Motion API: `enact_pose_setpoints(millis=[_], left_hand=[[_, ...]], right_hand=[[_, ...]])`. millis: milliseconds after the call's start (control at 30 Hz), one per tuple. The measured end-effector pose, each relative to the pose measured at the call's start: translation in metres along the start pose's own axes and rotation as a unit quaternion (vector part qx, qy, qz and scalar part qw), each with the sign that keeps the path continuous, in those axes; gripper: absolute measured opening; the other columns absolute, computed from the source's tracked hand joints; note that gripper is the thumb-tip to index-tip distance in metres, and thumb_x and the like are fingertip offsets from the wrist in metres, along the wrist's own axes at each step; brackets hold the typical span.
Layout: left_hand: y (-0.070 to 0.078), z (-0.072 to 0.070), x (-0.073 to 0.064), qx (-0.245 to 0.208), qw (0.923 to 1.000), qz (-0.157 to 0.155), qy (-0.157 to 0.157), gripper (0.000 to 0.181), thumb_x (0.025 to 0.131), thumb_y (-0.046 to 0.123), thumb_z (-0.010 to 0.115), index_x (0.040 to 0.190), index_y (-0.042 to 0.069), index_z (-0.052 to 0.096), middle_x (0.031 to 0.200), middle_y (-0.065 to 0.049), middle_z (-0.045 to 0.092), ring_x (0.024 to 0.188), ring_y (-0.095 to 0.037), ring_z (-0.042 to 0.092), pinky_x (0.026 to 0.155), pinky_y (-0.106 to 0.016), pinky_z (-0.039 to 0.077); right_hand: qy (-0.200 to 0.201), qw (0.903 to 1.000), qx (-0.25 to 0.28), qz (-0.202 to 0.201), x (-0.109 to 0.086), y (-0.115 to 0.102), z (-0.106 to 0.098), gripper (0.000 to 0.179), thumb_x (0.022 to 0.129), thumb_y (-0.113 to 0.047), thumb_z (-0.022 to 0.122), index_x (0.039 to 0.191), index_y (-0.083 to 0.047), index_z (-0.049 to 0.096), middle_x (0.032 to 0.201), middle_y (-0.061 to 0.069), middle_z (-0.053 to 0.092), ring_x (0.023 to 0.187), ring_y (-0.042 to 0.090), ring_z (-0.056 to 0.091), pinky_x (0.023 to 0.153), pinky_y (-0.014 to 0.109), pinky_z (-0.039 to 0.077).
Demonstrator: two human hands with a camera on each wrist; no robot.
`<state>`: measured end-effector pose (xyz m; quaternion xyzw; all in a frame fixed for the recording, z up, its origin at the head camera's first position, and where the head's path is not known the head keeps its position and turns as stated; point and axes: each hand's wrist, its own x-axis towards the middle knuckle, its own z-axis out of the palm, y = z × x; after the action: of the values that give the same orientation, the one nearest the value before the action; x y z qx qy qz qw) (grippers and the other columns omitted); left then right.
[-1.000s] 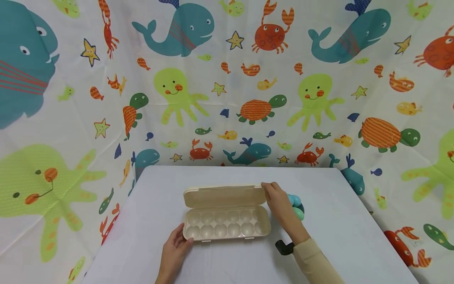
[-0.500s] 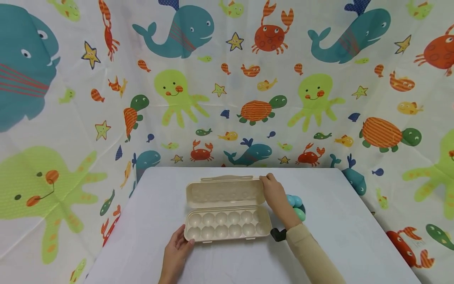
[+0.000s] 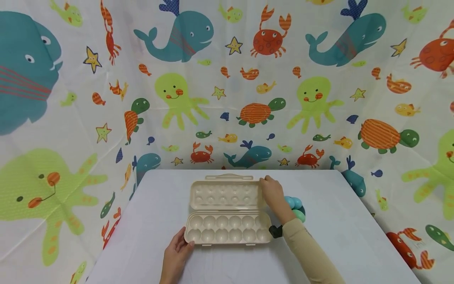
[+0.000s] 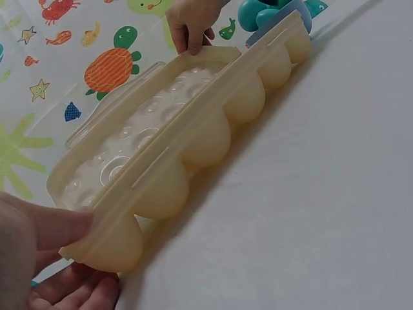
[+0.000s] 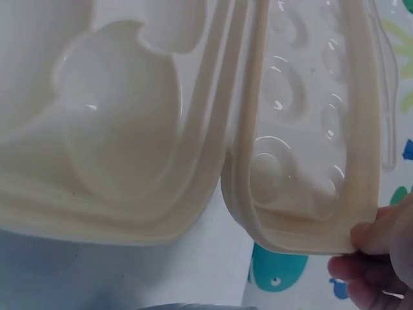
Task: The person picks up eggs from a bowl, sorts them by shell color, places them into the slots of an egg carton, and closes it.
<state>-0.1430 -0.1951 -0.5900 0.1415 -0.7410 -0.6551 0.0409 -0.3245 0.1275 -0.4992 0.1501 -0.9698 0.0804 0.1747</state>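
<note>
A cream plastic egg carton (image 3: 228,235) lies on the white table with its lid (image 3: 223,195) folded back. Two rows of bare round cups show in the base. At its front left corner my left hand (image 3: 175,254) pinches the rim; in the left wrist view the thumb (image 4: 61,226) presses on top while fingers curl underneath. My right hand (image 3: 274,194) grips the lid's far right corner. From the right wrist view, thumb and fingers (image 5: 371,274) pinch that lid edge, and the hinge side meets the base.
Blue and green egg-shaped pieces (image 3: 299,215) sit in a dark blue dish right of the carton, partly hidden by my right forearm. A black wrist device (image 3: 276,231) is close to the carton's right end. A sea-animal cloth (image 3: 227,118) hangs around the table (image 3: 340,236).
The lid has swung from nearly upright to lying back, with its dimpled inside now in sight. My right hand moved with it. The left hand stays at the front corner.
</note>
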Motion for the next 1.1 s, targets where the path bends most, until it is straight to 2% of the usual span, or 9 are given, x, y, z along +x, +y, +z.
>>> enact_pose_setpoints(millis=[200,267,367,433,667,833,967,1100], left_hand=[[-0.006,0.000,-0.003,0.022,0.9997,0.005,0.009,0.072,0.090,0.023,0.077,0.150,0.004,0.043,0.150,-0.020,0.050,0.128,-0.019,0.057,0.090,-0.001,0.045],[-0.006,-0.002,-0.003,0.026,0.9996,0.007,0.008,0.072,0.089,0.025,0.077,0.151,0.006,0.043,0.151,-0.019,0.050,0.124,-0.009,0.058,0.090,-0.001,0.045],[-0.007,-0.004,-0.003,0.024,0.9996,0.010,0.006,0.073,0.089,0.026,0.077,0.151,0.007,0.043,0.151,-0.018,0.050,0.113,0.009,0.055,0.090,0.000,0.044],[-0.007,-0.005,-0.002,0.020,0.9997,0.012,0.005,0.073,0.089,0.025,0.077,0.151,0.007,0.043,0.151,-0.018,0.050,0.108,0.016,0.053,0.090,0.001,0.044],[-0.008,-0.004,-0.001,0.018,0.9998,0.008,0.010,0.072,0.089,0.025,0.077,0.151,0.008,0.043,0.151,-0.017,0.050,0.106,0.017,0.052,0.089,0.001,0.044],[-0.008,-0.004,0.000,0.022,0.9997,0.000,0.008,0.074,0.089,0.029,0.077,0.152,0.011,0.042,0.152,-0.016,0.050,0.111,0.011,0.054,0.089,0.002,0.043],[-0.006,-0.002,0.001,0.029,0.9996,-0.006,0.004,0.075,0.089,0.031,0.077,0.152,0.012,0.042,0.152,-0.015,0.050,0.123,-0.004,0.057,0.089,0.002,0.043],[-0.004,0.000,0.002,0.036,0.9993,-0.007,0.003,0.075,0.089,0.033,0.077,0.152,0.011,0.043,0.152,-0.014,0.050,0.131,-0.020,0.055,0.089,0.002,0.043]], right_hand=[[0.050,0.9977,0.006,-0.045,-0.002,0.001,0.007,0.022,0.088,0.010,0.063,0.106,-0.001,0.070,0.092,0.016,0.062,0.080,0.032,0.062,0.064,0.046,0.056],[0.058,0.9968,0.014,-0.053,-0.004,0.000,0.005,0.023,0.089,0.009,0.062,0.109,0.000,0.070,0.094,0.017,0.062,0.082,0.033,0.062,0.066,0.046,0.056],[0.063,0.9965,0.018,-0.053,-0.007,-0.001,0.002,0.026,0.089,0.009,0.063,0.114,0.001,0.068,0.099,0.018,0.062,0.087,0.034,0.063,0.070,0.047,0.057],[0.064,0.9965,0.022,-0.048,-0.009,-0.001,0.001,0.028,0.089,0.008,0.064,0.116,0.001,0.067,0.101,0.017,0.063,0.091,0.034,0.063,0.072,0.047,0.058],[0.067,0.9968,0.032,-0.030,-0.014,-0.001,-0.011,0.025,0.092,-0.002,0.068,0.117,0.001,0.069,0.102,0.016,0.066,0.092,0.033,0.066,0.074,0.047,0.059],[0.035,0.9985,0.043,-0.007,-0.021,0.008,-0.027,0.031,0.093,-0.010,0.070,0.121,0.003,0.067,0.108,0.020,0.067,0.097,0.036,0.065,0.080,0.049,0.060],[-0.013,0.9995,0.024,0.017,-0.028,0.021,-0.041,0.037,0.091,-0.018,0.074,0.121,0.003,0.067,0.112,0.021,0.067,0.100,0.038,0.064,0.081,0.052,0.059],[-0.081,0.9941,0.009,0.071,-0.035,0.035,-0.053,0.041,0.093,-0.027,0.071,0.121,0.003,0.066,0.115,0.024,0.066,0.103,0.041,0.062,0.085,0.056,0.057]])
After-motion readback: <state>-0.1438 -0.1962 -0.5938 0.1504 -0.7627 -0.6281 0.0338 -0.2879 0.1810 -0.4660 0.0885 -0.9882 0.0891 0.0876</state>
